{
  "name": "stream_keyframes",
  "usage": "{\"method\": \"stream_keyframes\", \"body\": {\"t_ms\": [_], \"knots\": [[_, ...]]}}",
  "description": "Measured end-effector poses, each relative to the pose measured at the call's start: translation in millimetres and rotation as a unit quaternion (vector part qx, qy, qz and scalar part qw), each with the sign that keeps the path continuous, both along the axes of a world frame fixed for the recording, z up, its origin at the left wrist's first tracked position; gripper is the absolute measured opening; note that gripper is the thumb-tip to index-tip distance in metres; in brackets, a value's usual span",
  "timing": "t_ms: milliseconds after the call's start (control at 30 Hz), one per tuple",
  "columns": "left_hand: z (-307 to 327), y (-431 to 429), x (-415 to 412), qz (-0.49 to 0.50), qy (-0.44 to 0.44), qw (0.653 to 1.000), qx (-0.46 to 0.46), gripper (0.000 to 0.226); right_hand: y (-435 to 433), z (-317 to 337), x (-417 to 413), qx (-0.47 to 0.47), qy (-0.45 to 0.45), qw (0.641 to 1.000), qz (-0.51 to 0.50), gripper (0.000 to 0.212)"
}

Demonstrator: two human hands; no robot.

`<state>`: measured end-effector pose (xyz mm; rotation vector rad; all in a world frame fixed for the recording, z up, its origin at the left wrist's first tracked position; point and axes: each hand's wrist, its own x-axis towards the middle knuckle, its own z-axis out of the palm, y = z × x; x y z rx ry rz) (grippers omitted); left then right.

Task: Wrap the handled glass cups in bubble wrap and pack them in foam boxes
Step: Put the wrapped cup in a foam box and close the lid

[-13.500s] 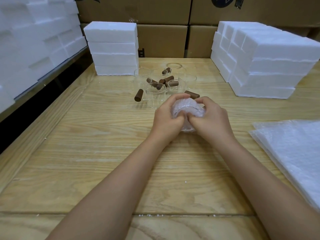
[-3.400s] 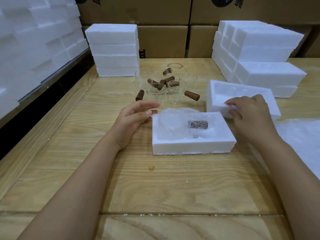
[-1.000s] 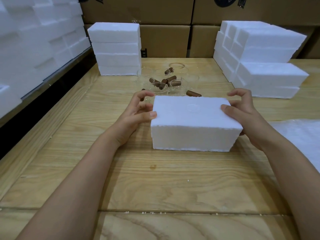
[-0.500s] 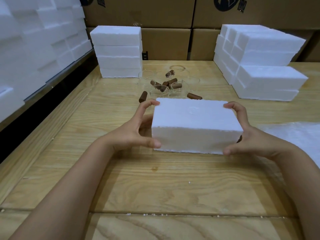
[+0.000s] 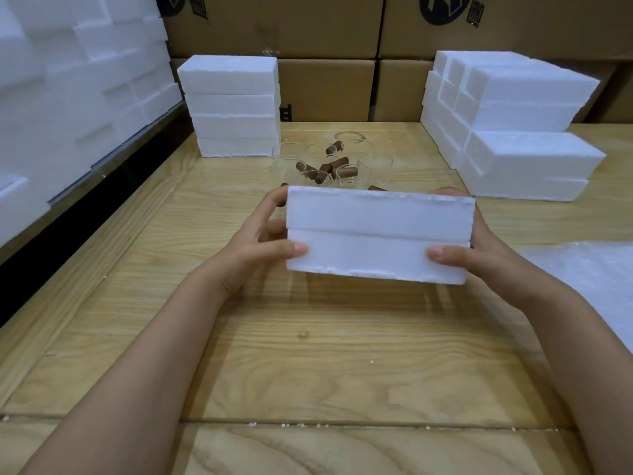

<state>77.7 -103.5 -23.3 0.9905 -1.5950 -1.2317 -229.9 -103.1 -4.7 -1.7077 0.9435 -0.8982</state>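
The left hand and right hand grip the foam box at 9 and 3 o'clock; slackening could part its 2 halves.

- The foam box fills the whole gap between the left hand and the right hand.
- Just beyond both hands, clustered glass cups block the way forward.
- Farther off, the left foam stack and the right foam stack flank a lane.
- Bubble wrap lies right of the right hand.
- Open worktop lies below and nearer than the hands.
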Motion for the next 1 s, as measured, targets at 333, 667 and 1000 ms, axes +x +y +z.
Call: {"method": "stream_keyframes", "body": {"t_ms": [333, 667, 1000], "knots": [[0, -5, 1, 0.003, -0.02, 1.0, 0.007, 0.065, 1, 3, 3, 0.034, -0.017, 0.999, -0.006, 0.059], [24, -4, 20, 0.089, 0.075, 0.993, -0.032, 0.046, 4, 27, 50, -0.113, 0.038, 0.988, -0.094, 0.077], [49, -38, 145, 0.199, 0.222, 0.953, -0.054, 0.044, -89, 53, 204, -0.178, 0.163, 0.97, 0.003, 0.086]]}}
